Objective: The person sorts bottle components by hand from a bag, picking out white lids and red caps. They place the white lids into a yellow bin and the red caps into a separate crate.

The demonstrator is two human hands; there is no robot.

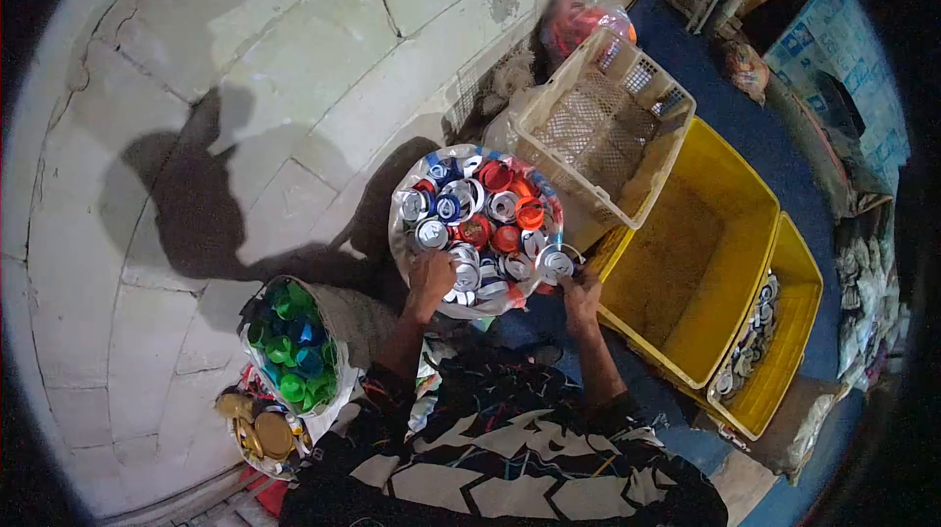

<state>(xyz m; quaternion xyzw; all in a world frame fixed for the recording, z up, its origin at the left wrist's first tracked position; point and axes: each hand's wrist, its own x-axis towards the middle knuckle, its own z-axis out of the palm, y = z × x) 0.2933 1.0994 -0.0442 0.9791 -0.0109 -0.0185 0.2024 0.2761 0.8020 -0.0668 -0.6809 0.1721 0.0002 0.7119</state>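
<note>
A round sack [400, 223] stands in the middle of the head view, filled with red, white and blue plastic caps and rings [475, 230]. My left hand [429, 284] is at the sack's lower left edge, fingers curled in against the caps; what it grips, if anything, is hidden. At the lower right edge, my right hand [581, 294] has its fingers closed on a white cap with a ring [555, 264]. That cap is over the sack's rim.
A cream perforated crate [627, 218] sits behind a large yellow bin [676, 262]. Pale rings lie in a second yellow bin [806, 282]. At left are a sack of green caps [294, 346] and brown lids [272, 434] beside the block wall [196, 351].
</note>
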